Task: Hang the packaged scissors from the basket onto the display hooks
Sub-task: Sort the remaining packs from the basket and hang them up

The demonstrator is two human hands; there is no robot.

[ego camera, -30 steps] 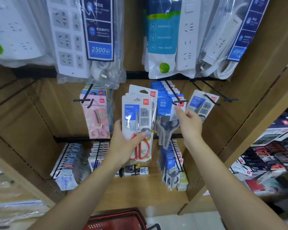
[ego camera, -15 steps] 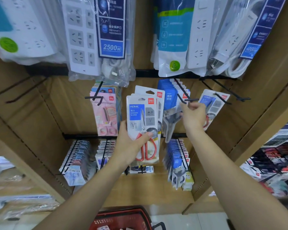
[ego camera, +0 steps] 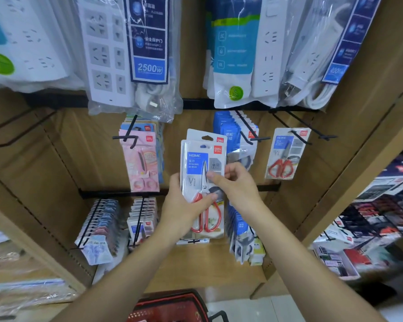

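My left hand (ego camera: 184,208) grips a small stack of packaged red-handled scissors (ego camera: 204,173) by its lower left edge, held upright in front of the wooden display. My right hand (ego camera: 235,182) pinches the front pack at its right edge, thumb on the face. One identical pack (ego camera: 284,156) hangs on the black display hook (ego camera: 310,129) at the right. The red basket (ego camera: 172,307) shows at the bottom edge, below my arms.
Pink scissor packs (ego camera: 142,163) hang on a hook at the left, blue packs (ego camera: 233,133) behind my hands. Bagged power strips (ego camera: 130,54) hang above. Lower hooks carry several small packs (ego camera: 100,228). Empty black hooks (ego camera: 21,129) jut out at the far left.
My right hand left the hook area at the right, where one pack now hangs, and came down-left onto the front pack of the stack. The left hand kept holding the stack.
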